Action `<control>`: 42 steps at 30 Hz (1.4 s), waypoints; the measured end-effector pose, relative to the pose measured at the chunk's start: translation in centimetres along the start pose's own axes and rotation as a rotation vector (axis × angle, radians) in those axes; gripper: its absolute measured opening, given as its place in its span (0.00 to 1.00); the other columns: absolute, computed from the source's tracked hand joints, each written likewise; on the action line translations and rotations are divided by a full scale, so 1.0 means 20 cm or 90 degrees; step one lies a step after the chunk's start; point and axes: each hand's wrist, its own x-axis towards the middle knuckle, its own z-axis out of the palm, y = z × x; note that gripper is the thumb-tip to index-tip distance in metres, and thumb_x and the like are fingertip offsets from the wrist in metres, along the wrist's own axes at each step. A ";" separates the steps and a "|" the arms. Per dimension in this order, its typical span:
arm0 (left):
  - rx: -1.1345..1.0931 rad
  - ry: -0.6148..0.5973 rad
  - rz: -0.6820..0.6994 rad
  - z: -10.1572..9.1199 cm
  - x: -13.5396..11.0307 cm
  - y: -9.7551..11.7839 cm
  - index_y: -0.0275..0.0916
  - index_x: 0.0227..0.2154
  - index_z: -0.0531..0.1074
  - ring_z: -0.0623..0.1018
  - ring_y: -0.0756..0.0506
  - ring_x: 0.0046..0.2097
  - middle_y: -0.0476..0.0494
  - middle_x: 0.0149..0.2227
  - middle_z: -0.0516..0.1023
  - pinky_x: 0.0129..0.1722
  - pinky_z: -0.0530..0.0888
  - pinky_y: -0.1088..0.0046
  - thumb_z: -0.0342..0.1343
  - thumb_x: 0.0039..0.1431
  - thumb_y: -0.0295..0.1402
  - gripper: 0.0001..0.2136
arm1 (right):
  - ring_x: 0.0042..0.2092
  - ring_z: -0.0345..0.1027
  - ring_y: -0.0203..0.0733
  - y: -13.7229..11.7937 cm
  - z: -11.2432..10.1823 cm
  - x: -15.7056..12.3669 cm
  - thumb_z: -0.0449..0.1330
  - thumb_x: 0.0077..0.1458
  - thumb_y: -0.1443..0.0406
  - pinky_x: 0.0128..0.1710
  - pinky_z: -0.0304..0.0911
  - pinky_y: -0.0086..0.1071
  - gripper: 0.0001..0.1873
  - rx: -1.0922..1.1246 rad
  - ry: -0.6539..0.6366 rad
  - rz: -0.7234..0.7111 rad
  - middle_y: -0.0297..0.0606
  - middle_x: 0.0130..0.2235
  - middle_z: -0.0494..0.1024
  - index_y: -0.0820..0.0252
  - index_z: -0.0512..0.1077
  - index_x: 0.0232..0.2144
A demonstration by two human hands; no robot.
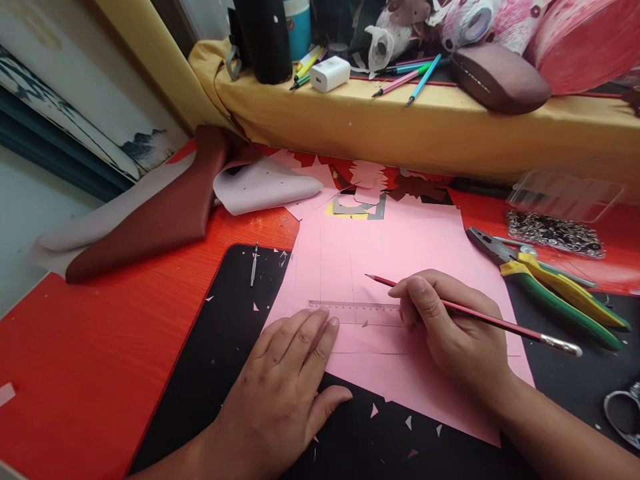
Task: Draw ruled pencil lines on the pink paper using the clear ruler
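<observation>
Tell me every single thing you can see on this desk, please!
pink paper sheet: one, pink, on the mat under both hands
clear plastic ruler: one, see-through, on the pink sheet between the hands
red wooden pencil: one, red with a silver end, in the right hand
black cutting mat: one, black, on the table
orange-red wooden table: one, under everything
yellow-and-green-handled pliers: at least one, right of the sheet
small metal rings: a heap, silvery, behind the pliers
thin silver craft tool: one, on the mat's left part
white charger block: one, white, on the yellow-covered shelf
left hand: one, flat, fingertips at the ruler's left end
right hand: one, grip shut on the pencil
</observation>
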 end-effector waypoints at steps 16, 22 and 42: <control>-0.002 -0.005 0.008 0.01 -0.01 -0.01 0.30 0.66 0.73 0.73 0.35 0.66 0.33 0.65 0.79 0.69 0.62 0.56 0.44 0.83 0.47 0.27 | 0.23 0.69 0.37 -0.01 0.01 -0.01 0.58 0.78 0.58 0.26 0.65 0.33 0.20 -0.019 -0.001 -0.051 0.32 0.22 0.75 0.56 0.81 0.33; -0.005 -0.014 0.010 0.01 -0.01 -0.01 0.30 0.67 0.73 0.73 0.36 0.67 0.33 0.65 0.79 0.69 0.63 0.56 0.45 0.83 0.47 0.27 | 0.23 0.68 0.39 0.00 0.01 0.00 0.58 0.78 0.56 0.26 0.66 0.34 0.21 -0.009 -0.010 -0.033 0.32 0.21 0.75 0.57 0.82 0.33; -0.002 -0.012 0.003 0.02 -0.02 0.00 0.32 0.67 0.73 0.74 0.36 0.67 0.34 0.65 0.79 0.69 0.65 0.57 0.47 0.82 0.44 0.24 | 0.23 0.68 0.40 -0.02 0.02 0.01 0.59 0.76 0.49 0.26 0.67 0.33 0.25 0.017 -0.050 0.008 0.33 0.21 0.74 0.56 0.80 0.31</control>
